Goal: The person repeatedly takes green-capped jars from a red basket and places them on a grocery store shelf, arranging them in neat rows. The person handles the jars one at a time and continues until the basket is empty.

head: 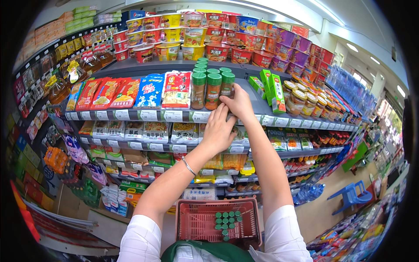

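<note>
Green-capped spice jars (213, 91) stand in rows on the upper shelf, beside a red and white seasoning packet (176, 91). My right hand (238, 101) is at the rightmost front spice jar (227, 85), its fingers on the jar's side and lower front. Just below, my left hand (218, 126) reaches to the shelf edge, fingers spread, fingertips near the foot of that jar and nothing seen held. A silver bangle (188, 166) circles my left wrist. Below my arms is a red plastic basket (193, 219) holding several more green-capped jars (225, 221).
Green boxes (277, 93) and glass jars with lids (296, 100) stand to the right on the shelf, red packets (104, 93) to the left. Stacked instant noodle tubs (216, 36) line the top. A price-label rail (147, 115) runs along the front. A blue plastic stool (353, 196) stands on the floor at right.
</note>
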Demonstrator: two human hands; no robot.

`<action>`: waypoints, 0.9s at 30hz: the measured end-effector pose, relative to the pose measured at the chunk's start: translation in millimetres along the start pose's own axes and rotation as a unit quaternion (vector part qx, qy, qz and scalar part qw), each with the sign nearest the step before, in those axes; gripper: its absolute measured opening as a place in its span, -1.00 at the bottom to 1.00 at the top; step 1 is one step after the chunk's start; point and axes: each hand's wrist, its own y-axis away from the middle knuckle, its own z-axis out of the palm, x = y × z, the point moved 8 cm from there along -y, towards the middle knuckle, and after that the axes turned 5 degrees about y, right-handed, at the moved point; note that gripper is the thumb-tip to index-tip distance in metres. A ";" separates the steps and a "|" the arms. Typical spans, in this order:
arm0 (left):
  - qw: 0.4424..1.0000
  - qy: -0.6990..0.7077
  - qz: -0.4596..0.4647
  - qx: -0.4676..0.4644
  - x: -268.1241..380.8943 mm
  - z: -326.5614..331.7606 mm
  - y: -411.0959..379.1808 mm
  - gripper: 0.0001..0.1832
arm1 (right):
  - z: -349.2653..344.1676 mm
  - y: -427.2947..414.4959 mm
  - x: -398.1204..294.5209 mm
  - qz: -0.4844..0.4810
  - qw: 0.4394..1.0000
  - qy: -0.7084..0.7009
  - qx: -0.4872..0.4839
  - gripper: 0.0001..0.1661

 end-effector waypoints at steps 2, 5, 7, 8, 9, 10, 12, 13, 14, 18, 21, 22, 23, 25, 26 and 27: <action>1.000 0.000 0.000 0.000 0.3 1.6 0.3 -0.40 | 0.7 -0.9 2.1 -0.001 1.000 0.001 0.008 -0.46; 1.000 0.000 -0.002 -0.003 0.0 2.3 1.3 -0.40 | 2.5 -3.1 3.2 0.001 1.000 0.009 0.005 -0.46; 1.000 -0.002 -0.004 -0.005 -0.8 0.8 1.7 -0.41 | 4.0 -4.7 1.7 -0.001 1.000 0.010 0.009 -0.46; 1.000 -0.003 -0.005 -0.005 -1.4 0.1 1.6 -0.41 | 4.4 -5.8 1.0 -0.002 1.000 0.011 0.011 -0.46; 1.000 -0.003 -0.006 -0.006 -1.4 0.4 1.9 -0.41 | 5.5 -6.4 2.2 0.009 1.000 0.003 0.000 -0.43; 1.000 -0.005 -0.007 -0.006 -1.6 0.5 1.5 -0.41 | 5.4 -7.9 2.6 0.020 1.000 -0.004 -0.011 -0.39; 1.000 -0.006 -0.008 -0.010 -1.8 2.8 1.0 -0.39 | 4.8 -8.9 5.2 0.030 0.999 -0.015 -0.015 -0.36; 1.000 -0.001 -0.005 -0.007 -0.3 3.4 0.2 -0.39 | 3.5 -8.6 7.4 0.030 0.999 -0.018 -0.007 -0.36; 1.000 0.005 -0.001 -0.005 1.5 3.6 -3.1 -0.38 | 0.6 -9.0 10.5 0.030 0.999 -0.018 0.002 -0.36; 0.998 0.040 0.030 0.043 2.9 10.9 14.0 -0.48 | -28.3 23.3 -2.7 -0.125 0.983 -0.016 0.132 -0.32; 0.992 0.092 0.026 0.080 8.5 14.5 79.5 -0.62 | -45.1 106.7 -15.6 -0.225 0.940 0.001 0.257 -0.58; 0.990 0.139 0.006 0.033 8.3 34.6 110.3 -0.64 | -36.5 143.0 2.2 -0.185 0.957 -0.031 0.222 -0.63; 0.983 0.182 -0.007 -0.002 8.9 47.9 136.1 -0.65 | -31.3 173.3 14.5 -0.155 0.966 -0.063 0.196 -0.67; 0.965 0.225 -0.076 -0.107 5.7 97.5 211.3 -0.69 | 9.0 255.4 55.7 -0.039 0.989 -0.100 0.100 -0.72; 0.933 0.280 -0.140 -0.179 -0.7 126.1 255.1 -0.70 | 45.6 306.1 93.5 0.075 0.993 -0.085 -0.008 -0.74; 0.915 0.288 -0.175 -0.223 -5.8 156.0 306.5 -0.74 | 75.7 357.5 117.7 0.085 0.991 -0.072 -0.071 -0.79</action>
